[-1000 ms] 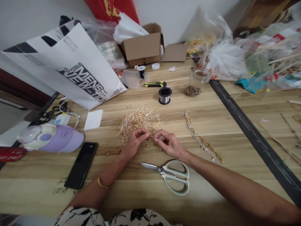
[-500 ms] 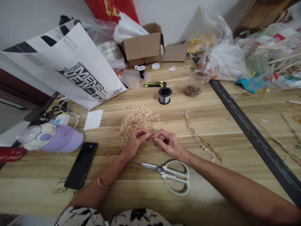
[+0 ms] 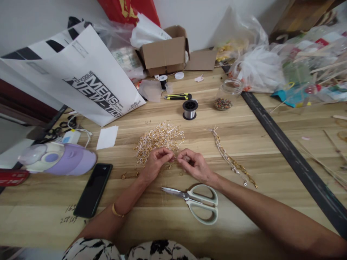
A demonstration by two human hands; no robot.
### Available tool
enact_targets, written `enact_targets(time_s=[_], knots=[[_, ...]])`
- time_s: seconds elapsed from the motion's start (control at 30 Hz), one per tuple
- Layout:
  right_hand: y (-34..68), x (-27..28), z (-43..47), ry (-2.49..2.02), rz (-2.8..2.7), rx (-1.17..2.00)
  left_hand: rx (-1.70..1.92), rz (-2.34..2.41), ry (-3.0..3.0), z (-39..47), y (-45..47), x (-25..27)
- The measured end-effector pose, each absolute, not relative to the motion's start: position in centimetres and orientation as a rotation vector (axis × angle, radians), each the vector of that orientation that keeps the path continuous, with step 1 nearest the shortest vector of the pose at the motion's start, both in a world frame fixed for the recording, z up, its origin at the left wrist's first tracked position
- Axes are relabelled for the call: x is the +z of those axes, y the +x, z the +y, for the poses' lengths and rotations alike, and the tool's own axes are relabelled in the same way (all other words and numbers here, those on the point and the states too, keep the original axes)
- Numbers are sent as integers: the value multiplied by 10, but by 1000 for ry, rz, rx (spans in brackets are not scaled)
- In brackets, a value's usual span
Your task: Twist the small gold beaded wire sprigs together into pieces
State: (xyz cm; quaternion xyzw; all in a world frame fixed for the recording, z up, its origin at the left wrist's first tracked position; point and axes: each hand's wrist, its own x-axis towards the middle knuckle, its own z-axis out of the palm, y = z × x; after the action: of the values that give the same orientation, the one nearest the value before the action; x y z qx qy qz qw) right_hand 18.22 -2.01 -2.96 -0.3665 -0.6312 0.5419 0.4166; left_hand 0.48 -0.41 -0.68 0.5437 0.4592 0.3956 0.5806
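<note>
My left hand [image 3: 157,161] is closed in a pinch at the front edge of a pile of small gold and silver pieces [image 3: 155,139]. Close beside it, my right hand [image 3: 193,164] has its thumb and fingers pressed together. Whatever lies between the fingertips is too small to name. Scissors [image 3: 187,196] with pale green handles lie just below the hands, blades pointing left. To the right rest gold and silver chains [image 3: 229,159], laid out lengthwise. A few loose gold pieces [image 3: 124,176] lie near my left wrist.
Behind the pile stand a wire spool [image 3: 190,110], a yellow-black utility knife [image 3: 178,96] and a clear jar [image 3: 230,92] of beads. On the left are a phone [image 3: 93,189], a purple bottle [image 3: 63,159] and a large paper bag [image 3: 89,76]. A dark strip [image 3: 287,155] crosses the right side.
</note>
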Motion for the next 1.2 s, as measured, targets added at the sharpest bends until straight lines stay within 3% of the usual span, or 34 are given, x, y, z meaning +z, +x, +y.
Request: enact_targets(time_s=[1.2], knots=[[183,-28,-20,-952,-1645,1275,887,1210,1387,-10,11,2]])
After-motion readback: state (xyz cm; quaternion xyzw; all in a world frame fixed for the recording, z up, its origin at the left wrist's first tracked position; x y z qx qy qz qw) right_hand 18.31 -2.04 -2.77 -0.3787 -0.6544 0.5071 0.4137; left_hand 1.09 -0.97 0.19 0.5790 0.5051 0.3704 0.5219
